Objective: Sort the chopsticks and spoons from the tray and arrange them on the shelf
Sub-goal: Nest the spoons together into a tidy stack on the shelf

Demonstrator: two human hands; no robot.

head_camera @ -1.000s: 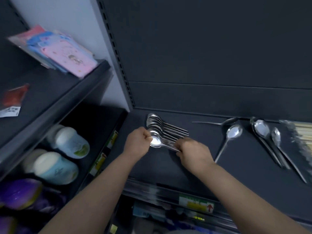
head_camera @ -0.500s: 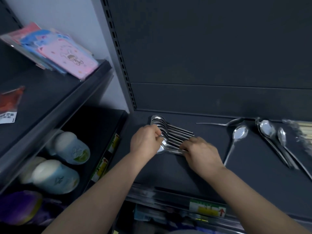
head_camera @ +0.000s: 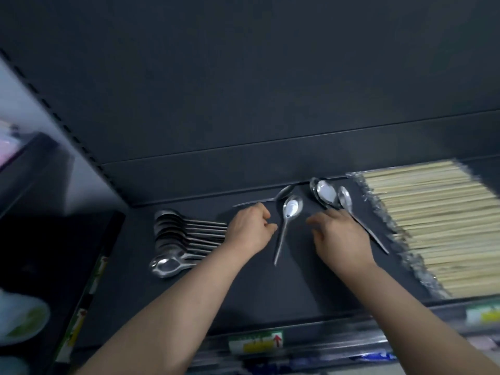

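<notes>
A row of several overlapping steel spoons lies on the dark shelf, at the left. My left hand hovers just right of their handles, fingers loosely curled and holding nothing. One loose spoon lies between my hands, another spoon lies behind it by the back wall. My right hand is spread above the shelf, its fingertips near stacked spoons and one long spoon. Wrapped bamboo chopsticks fill the shelf's right end.
The shelf's front rail carries a price label with a red arrow. A slotted upright separates this bay from the left one, where pale containers stand lower down. The dark back panel rises behind the spoons.
Both hands have let go of the spoon row and moved right to the loose spoons. The view has swung right, bringing the chopsticks into sight.
</notes>
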